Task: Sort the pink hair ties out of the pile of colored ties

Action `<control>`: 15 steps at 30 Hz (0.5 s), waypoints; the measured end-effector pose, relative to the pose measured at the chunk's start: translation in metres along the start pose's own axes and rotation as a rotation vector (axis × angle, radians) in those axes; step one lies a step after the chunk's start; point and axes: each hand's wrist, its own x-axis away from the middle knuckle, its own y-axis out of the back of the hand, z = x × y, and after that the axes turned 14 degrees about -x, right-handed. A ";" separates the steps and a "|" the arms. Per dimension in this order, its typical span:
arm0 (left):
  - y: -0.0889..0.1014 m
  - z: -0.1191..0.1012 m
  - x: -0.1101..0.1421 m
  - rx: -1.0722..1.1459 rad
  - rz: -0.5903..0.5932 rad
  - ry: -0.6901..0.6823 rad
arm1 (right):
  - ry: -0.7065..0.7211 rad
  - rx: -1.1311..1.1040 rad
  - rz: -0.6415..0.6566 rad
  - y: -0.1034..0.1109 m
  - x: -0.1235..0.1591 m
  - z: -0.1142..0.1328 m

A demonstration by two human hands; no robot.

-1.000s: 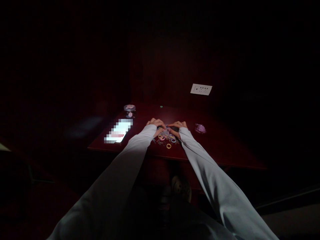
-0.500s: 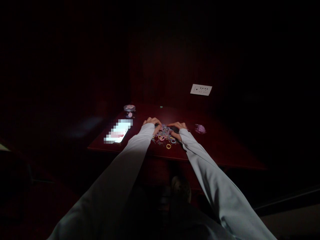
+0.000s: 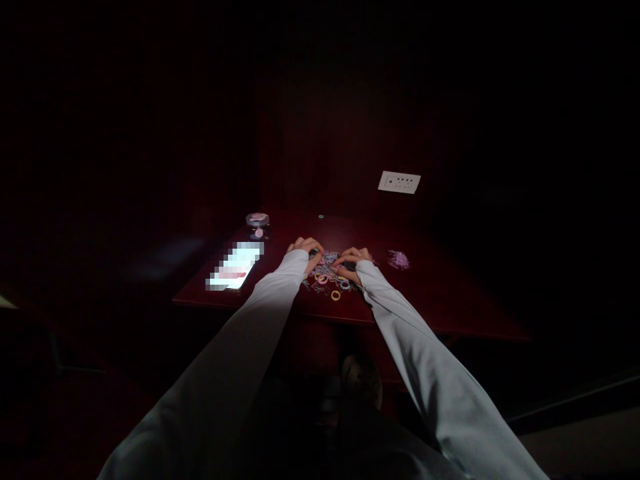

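Note:
A mixed pile of small coloured elastic hair ties (image 3: 327, 272) lies on the dark red table, with a yellow ring-shaped hair tie (image 3: 335, 295) at its near edge. My left hand (image 3: 306, 247) rests at the pile's left side, fingers bent, thumb and index tips close together. From the right side my right hand (image 3: 353, 258) reaches in, its thumb and fingertips drawn together over the ties. Anything pinched in either hand is too small and dim to make out. A separate heap of purple hair ties (image 3: 399, 259) sits right of my right hand.
A lit phone (image 3: 237, 265), its screen blurred out, lies left of my hands on the table (image 3: 440, 293). Behind it stands a clear round lidded container (image 3: 258, 225). One small green ring (image 3: 321, 217) lies farther back. A white socket plate (image 3: 399, 182) is on the wall.
My right thumb and fingers have come closer together and shifted slightly left over the pile. My left hand stays nearly in place. The whole view has shifted slightly.

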 end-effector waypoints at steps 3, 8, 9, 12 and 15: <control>0.000 0.001 -0.001 0.003 0.012 -0.001 | 0.007 -0.002 -0.043 -0.001 -0.001 -0.006; 0.002 0.001 0.000 0.003 0.024 -0.021 | 0.009 0.002 -0.055 -0.001 -0.002 -0.011; 0.002 0.001 0.000 0.001 0.026 -0.023 | 0.013 0.006 -0.045 -0.001 -0.002 -0.011; 0.003 0.001 0.001 -0.003 0.028 -0.024 | 0.033 0.017 0.002 -0.001 -0.003 -0.012; 0.003 0.001 0.001 -0.003 0.033 -0.023 | 0.044 0.014 0.010 -0.002 -0.002 -0.011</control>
